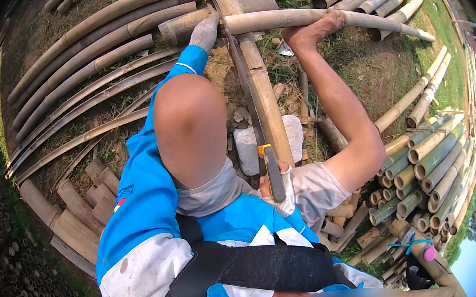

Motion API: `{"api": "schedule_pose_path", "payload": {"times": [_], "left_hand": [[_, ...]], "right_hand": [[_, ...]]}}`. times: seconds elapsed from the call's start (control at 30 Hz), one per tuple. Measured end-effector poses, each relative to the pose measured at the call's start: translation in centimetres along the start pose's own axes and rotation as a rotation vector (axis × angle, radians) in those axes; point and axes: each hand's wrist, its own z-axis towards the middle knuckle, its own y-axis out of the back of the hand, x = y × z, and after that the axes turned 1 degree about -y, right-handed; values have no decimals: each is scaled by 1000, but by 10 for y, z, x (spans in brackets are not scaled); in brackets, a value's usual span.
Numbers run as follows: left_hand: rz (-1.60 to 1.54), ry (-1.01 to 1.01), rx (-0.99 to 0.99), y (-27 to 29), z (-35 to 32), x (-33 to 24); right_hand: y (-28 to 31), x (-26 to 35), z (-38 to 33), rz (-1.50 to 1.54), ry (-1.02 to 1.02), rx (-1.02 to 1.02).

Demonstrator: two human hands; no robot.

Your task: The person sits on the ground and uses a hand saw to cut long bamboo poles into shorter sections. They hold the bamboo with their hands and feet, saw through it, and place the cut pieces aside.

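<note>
My left hand (204, 35), in a grey knitted glove, closes on the near end of a bamboo pole (270, 20), just left of a saw blade. My right hand (284, 193), in a white glove with bare fingertips showing, is shut around the grey and yellow handle of a handsaw (245, 89). The long blade runs away from me and crosses the pole's left end. Beneath the pole lies a thick bamboo support (252, 59) with a notched far end. My bare right foot (312, 29) presses against the pole, right of the support.
A thicker bamboo piece (177, 31) lies behind my left hand. Long bamboo poles (103, 43) lie in rows at left. A white stone block (247, 150) sits beside the support. Cut bamboo is stacked (428, 165) at right, and short pieces (78, 216) lie at lower left.
</note>
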Motion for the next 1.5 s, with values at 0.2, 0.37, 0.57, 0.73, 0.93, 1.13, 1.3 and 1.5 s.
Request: {"api": "schedule_pose_path", "payload": {"times": [0.2,0.37,0.57,0.73,0.93,1.13,1.3,1.5], "left_hand": [[-20,92,8,4,1,-5],[-116,109,103,-2,29,23],[-234,169,140,-10,59,76],[-301,236,42,15,20,66],[324,-44,-245,31,-32,3],[190,-38,-176,20,-33,4],[39,-22,-76,29,-17,23],[-210,109,55,30,-1,35]], "right_hand": [[-28,-29,45,185,-335,90],[-47,-45,69,38,-128,95],[-49,-6,65,112,-206,43],[-36,22,64,145,-137,-27],[-42,25,70,20,-81,-110],[-42,13,53,-18,-219,-22],[-8,38,-11,50,-196,-34],[-17,43,65,-28,-96,-104]]}}
